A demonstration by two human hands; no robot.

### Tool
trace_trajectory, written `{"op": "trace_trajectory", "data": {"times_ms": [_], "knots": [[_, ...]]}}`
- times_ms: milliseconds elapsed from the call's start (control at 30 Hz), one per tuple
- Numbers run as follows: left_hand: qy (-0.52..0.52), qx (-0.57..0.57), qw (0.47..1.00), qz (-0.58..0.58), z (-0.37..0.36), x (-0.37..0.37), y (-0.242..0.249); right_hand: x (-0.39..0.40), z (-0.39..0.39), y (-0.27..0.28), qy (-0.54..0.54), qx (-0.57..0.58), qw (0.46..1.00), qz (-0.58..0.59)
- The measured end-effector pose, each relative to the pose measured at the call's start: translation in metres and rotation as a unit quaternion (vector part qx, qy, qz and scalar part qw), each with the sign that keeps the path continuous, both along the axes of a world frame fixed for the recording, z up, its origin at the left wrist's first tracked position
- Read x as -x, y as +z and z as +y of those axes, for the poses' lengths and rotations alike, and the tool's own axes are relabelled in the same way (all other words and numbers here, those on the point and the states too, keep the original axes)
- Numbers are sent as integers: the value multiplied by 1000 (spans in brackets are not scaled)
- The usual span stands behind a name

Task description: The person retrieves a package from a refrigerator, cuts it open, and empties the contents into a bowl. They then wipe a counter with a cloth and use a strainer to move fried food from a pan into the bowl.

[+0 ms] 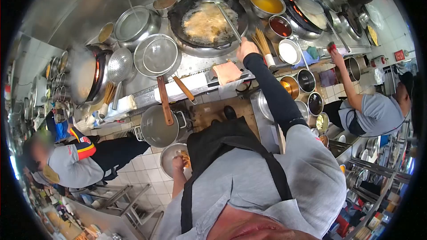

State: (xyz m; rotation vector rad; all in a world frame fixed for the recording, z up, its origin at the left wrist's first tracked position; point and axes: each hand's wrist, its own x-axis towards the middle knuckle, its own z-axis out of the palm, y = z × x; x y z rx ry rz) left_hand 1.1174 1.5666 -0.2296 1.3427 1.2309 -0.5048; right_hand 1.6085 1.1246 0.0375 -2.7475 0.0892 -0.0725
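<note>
My right hand (247,49) is closed round the handle of a ladle (227,19), whose bowl rests at the far side of a black wok (177,23). Pale golden food (207,23) bubbles in oil inside that wok. Lower down, my left hand (179,162) is at a round metal bowl (168,160) holding orange-brown pieces (185,156). Its fingers are bent over the pieces, and what they hold, if anything, is too small to make out.
Two strainers (155,55) and a perforated skimmer (120,64) lie left of the wok. A large pot (160,126) stands below them. Sauce containers (280,26) line the right. Co-workers stand left (73,162) and right (378,109).
</note>
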Motion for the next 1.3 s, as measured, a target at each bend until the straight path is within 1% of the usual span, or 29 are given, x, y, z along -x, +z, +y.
{"op": "trace_trajectory", "data": {"times_ms": [67, 100, 133, 167, 200, 233, 300, 367, 467, 567, 667, 800, 867, 900, 933, 967, 1000, 1067, 1167, 1233, 1267, 1300], "knots": [[-63, -5, 998, -6, -3, 12, 6, -4, -12, 4, 25, 8, 1000, 14], [-22, 7, 1000, 19, -4, 21, -1, 0, -19, 6, 31, 8, 999, 20], [22, 20, 999, 44, -3, 37, -26, 4, -28, 3, 39, 17, 999, 24], [66, 34, 995, 69, -5, 48, -39, 9, -38, -2, 47, 27, 998, 30], [72, 57, 995, 47, -10, 54, -32, 15, -45, -7, 56, 37, 997, 35], [80, 80, 993, 25, -16, 62, -22, 27, -46, 8, 41, 42, 997, 51], [84, 110, 990, -1, -24, 67, -1, 43, -53, 30, 46, 48, 997, 50], [73, 107, 992, 9, -24, 71, 0, 55, -63, 44, 36, 62, 996, 45], [54, 91, 994, 35, -19, 69, -11, 58, -94, 48, 78, 67, 995, 14], [48, 88, 994, 44, -13, 64, -18, 70, -106, 86, 86, 17, 996, 10], [43, 81, 994, 50, -6, 55, -22, 73, -102, 83, 57, -20, 998, 0], [39, 71, 996, 31, 5, 28, -23, 53, -76, 53, 63, -25, 997, -22], [43, 67, 997, 10, 9, 10, -17, 34, -73, 28, 93, -29, 995, -3], [36, 47, 998, 10, 11, -2, -12, 31, -72, 21, 106, -31, 994, 7], [30, 33, 999, 14, 10, -13, -6, 32, -72, 25, 106, -24, 994, 20], [5, -27, 999, 44, 3, -33, 9, 34, -72, 34, 108, -17, 994, 31], [-4, -29, 999, 34, 2, -42, 19, 37, -71, 43, 110, -11, 993, 45], [-21, -33, 999, 15, -1, -49, 30, 42, -85, 58, 105, 5, 994, 25], [25, -3, 1000, 14, -10, -39, 24, 45, -116, 83, 140, 4, 990, 32], [18, 27, 999, 28, -10, -14, -7, 53, -130, 111, 151, 19, 988, 14], [14, 42, 998, 35, -10, 0, -16, 58, -138, 123, 146, 43, 988, 25], [-2, 55, 998, 10, -13, 9, -7, 66, -138, 144, 144, 46, 988, 32]]}}
